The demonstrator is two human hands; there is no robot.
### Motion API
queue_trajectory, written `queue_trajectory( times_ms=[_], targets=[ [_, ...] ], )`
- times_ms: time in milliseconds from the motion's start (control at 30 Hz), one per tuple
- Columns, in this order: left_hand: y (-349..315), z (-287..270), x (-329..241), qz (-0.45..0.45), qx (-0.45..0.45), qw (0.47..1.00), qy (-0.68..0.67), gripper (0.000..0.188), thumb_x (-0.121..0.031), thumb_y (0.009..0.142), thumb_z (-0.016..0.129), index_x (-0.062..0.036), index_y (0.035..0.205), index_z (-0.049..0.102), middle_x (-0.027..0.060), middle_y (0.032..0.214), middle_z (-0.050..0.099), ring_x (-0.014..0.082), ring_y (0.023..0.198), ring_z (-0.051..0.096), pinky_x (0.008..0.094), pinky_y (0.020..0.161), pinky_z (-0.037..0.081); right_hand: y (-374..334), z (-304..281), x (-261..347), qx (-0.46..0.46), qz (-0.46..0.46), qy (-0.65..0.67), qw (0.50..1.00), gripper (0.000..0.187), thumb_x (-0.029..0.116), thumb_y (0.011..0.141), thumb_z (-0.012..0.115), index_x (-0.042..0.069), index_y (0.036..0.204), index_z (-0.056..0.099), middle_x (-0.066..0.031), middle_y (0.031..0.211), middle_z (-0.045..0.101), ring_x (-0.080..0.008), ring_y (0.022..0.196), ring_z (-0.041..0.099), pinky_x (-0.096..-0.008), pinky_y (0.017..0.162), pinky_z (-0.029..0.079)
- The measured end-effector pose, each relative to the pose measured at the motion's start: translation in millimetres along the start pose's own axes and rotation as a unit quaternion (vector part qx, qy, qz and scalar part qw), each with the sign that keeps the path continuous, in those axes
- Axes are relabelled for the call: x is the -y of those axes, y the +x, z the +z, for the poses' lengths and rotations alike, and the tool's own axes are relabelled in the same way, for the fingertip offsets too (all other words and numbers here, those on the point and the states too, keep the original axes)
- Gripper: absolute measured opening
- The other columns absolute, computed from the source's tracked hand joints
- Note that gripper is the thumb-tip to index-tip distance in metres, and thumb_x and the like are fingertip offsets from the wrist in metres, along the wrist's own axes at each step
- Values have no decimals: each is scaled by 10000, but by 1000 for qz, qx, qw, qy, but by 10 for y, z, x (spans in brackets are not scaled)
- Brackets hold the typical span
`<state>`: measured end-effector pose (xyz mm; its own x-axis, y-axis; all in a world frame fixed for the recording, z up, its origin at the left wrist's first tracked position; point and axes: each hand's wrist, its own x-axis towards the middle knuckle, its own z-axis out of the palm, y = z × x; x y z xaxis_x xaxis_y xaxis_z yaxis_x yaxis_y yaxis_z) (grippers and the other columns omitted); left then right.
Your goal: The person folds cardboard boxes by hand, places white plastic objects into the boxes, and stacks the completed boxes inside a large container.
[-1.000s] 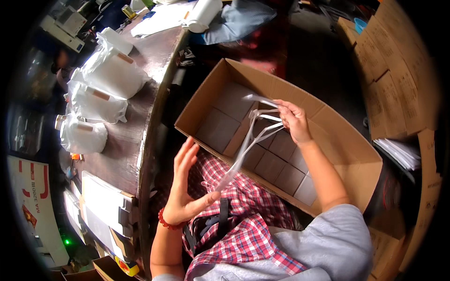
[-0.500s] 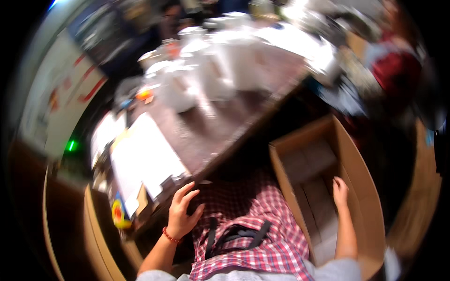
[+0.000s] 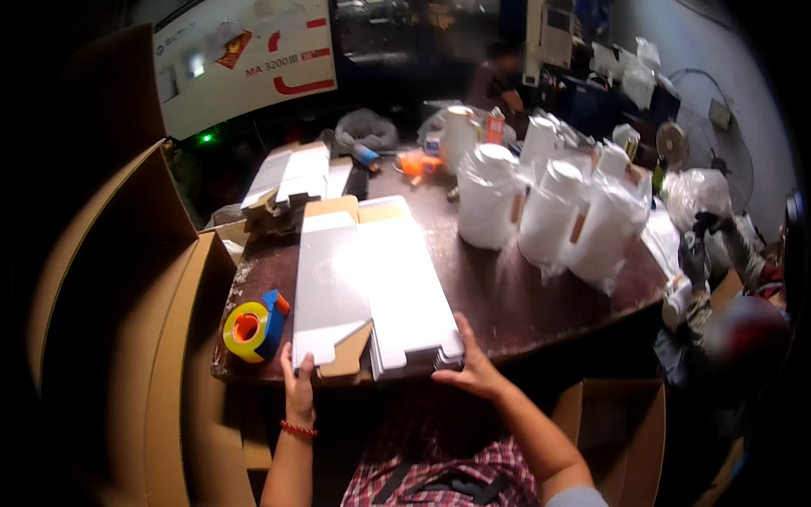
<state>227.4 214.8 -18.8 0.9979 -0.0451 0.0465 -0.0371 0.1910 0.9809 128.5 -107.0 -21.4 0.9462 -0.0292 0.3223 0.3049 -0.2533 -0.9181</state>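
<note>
A flattened white carton [image 3: 334,279] with tan inner flaps lies on top of a stack at the table's front edge. My left hand [image 3: 299,390], with a red bead bracelet at the wrist, pinches its near left corner between thumb and fingers. At the near right corner, my right hand [image 3: 477,368] grips the edge, its thumb low and its forefinger along the side. Left of the stack, a tape dispenser [image 3: 269,325] with a yellow roll stands close to my left hand.
White plastic-wrapped cylinders [image 3: 488,198] stand on the dark table [image 3: 507,291]. More folded cartons [image 3: 291,173] lie at the back left. Open cardboard boxes [image 3: 621,422] stand below right and at left. Another person [image 3: 748,325] works at the right.
My view has swung left and upward. My left hand, earlier open above my lap, and my right hand, earlier over the cardboard box, are now at the carton.
</note>
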Motion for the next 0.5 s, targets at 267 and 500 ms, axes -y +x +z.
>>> queue_trajectory(
  times_ms=[267,500],
  targets=[
    [259,7,-106,39,-7,999,16,586,-232,947,593,6,1439,380,125,1365,483,213,1264,453,351,1079,357,358,356,-118,-48,-14,-198,979,898,341,846,728,-46,1483,226,-299,1543,200,-390,1437,252,-407,1147,260],
    [239,-87,-160,213,-27,923,320,708,-481,964,513,26,1439,375,222,1508,333,334,1398,328,424,1147,265,224,365,39,-93,-31,-258,961,809,260,825,723,-46,1451,312,-300,1509,295,-429,1402,312,-447,1135,276]
  ],
)
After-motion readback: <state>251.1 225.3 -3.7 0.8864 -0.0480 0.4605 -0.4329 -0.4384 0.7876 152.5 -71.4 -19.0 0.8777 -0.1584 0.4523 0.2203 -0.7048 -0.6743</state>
